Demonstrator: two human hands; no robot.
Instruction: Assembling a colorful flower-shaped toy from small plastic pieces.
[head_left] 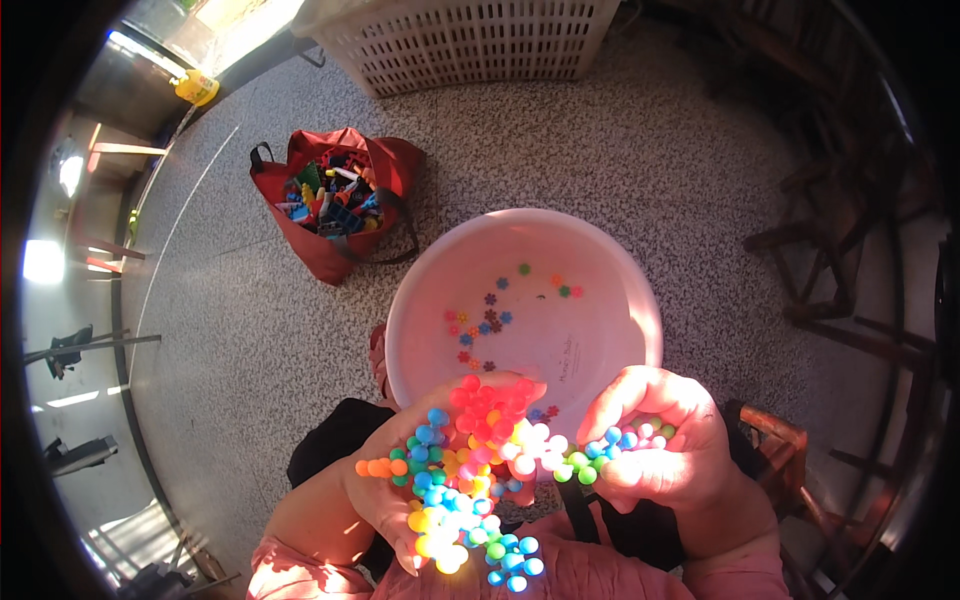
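Observation:
A cluster of joined knobbed plastic flower pieces (465, 470), in red, yellow, blue, green, white and orange, rests in my left hand (368, 495), whose fingers curl around it. Strong sunlight washes out its lower part. From the cluster's right side, white and green knobs reach across to my right hand (690, 465). There, thumb and fingers pinch a blue flower piece (612, 440), close against the green knobs. A few pink and green pieces (655, 432) lie tucked in the same palm. Both hands are above the near edge of a pink basin (540, 335).
Loose small flower pieces (490, 320) lie scattered on the basin's bottom. Beyond it to the left stands a red bag (320, 250) full of mixed toy bricks. A white slotted crate (470, 50) is at the far side. Wooden furniture (820, 230) stands at the right.

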